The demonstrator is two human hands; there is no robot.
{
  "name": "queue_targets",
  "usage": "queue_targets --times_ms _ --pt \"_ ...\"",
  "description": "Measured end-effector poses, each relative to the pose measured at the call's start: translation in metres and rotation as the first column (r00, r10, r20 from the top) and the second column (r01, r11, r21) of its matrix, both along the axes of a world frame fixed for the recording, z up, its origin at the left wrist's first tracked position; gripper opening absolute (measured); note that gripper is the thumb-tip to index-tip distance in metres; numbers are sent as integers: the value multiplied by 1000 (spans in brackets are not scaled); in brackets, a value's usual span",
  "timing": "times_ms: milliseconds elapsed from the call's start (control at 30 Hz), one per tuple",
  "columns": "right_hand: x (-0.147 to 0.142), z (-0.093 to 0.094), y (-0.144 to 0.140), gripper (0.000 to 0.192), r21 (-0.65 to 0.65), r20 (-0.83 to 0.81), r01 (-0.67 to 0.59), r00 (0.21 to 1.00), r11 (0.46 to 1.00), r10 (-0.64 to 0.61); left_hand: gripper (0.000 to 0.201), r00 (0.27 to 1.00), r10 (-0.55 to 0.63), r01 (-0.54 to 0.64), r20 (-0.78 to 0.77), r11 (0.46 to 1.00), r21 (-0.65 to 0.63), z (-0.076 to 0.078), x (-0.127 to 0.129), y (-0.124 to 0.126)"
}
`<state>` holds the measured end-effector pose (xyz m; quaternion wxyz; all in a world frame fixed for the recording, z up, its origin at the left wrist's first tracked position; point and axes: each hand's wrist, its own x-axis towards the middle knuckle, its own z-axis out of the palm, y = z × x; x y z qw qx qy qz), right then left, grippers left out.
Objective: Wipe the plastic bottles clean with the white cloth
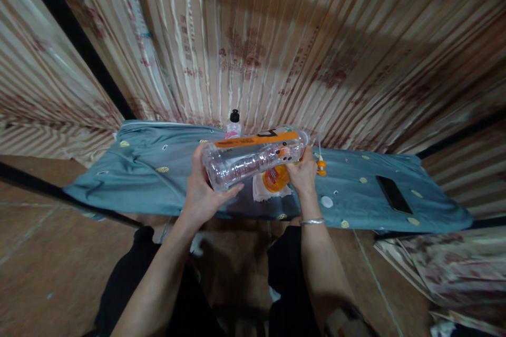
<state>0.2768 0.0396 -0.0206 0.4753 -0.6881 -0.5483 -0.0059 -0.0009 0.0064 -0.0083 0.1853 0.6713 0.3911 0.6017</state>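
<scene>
- Two bare hands are seen at the middle of the frame, both closed on one clear plastic bottle [255,159] that is held on its side above a table.
- The bottle's base end is gripped by the left hand [203,189], left of centre, with the fingers [233,188] wrapped under the clear wall and the thumb laid over the top.
- The neck end is held by the right hand [302,175], just right of centre; a silver bangle [311,221] is worn on that wrist.
- An orange label band [256,140] is seen along the upper side of the bottle, which appears empty.
- The table is covered by a grey-blue cloth [150,179] printed with small yellow and white shapes, spread across the middle of the frame.
- A small bottle with a black cap [234,124] is stood upright at the far edge of the cloth, just behind the held bottle.
- A round orange object on a white piece [275,179] is seen lying on the cloth directly under the held bottle; what it is cannot be told.
- A small orange piece [321,168] is found just right of the right hand, and a white round disc [326,201] lies lower right of it.
- A dark phone [393,195] is laid flat on the cloth at the right, well apart from the hands.
- A striped curtain [276,37] fills the upper frame.
</scene>
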Motion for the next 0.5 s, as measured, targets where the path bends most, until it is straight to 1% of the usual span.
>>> queue_targets --times_ms 167,367,500 --pt "1 0 0 44 -16 9 -5 1000 1000 6 105 1000 0 0 -8 1000 -25 1 0 -1" --pt "1 -1 1 44 23 21 1 1000 1000 -1 104 1000 0 0 -19 1000 -22 1 -1 -1" --pt "0 0 1 45 21 -3 4 1000 1000 -4 104 1000 -9 9 -18 999 -32 1 -1 -1"
